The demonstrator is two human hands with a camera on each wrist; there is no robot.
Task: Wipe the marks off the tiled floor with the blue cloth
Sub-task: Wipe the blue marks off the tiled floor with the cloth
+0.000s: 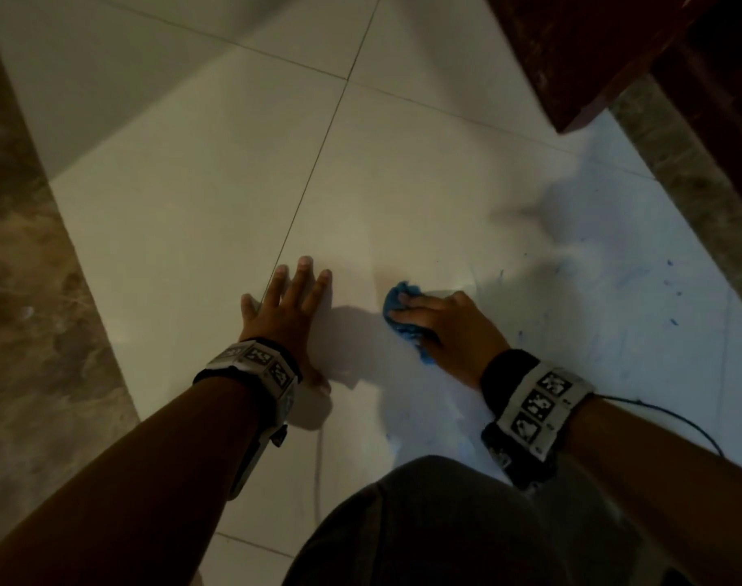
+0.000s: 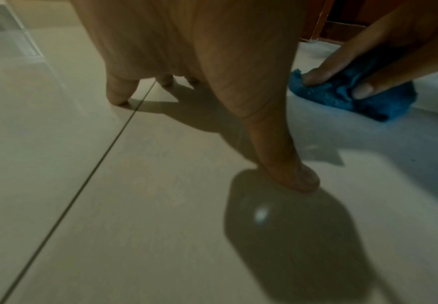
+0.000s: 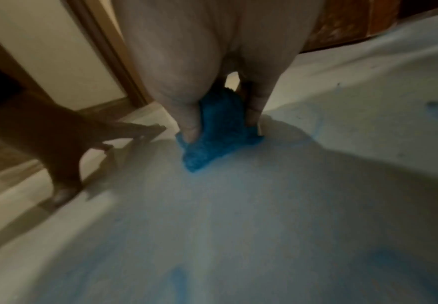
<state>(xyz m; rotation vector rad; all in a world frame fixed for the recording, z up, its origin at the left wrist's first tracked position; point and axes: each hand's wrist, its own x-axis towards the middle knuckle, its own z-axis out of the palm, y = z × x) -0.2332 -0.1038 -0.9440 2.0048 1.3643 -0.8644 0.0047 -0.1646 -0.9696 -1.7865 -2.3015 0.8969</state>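
I am pinching the bunched blue terry cloth (image 1: 405, 321) in my right hand (image 1: 453, 332) to scrub blue marks (image 1: 631, 277); my left hand (image 1: 291, 308), fingers splayed flat, is bracing on the pale tiled floor (image 1: 191, 213).

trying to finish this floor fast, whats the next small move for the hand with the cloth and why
Probably sweep the blue cloth rightward. The right hand presses it on the tile, and the blue marks lie to its right, toward the stone border. The left hand is spread flat as a brace.
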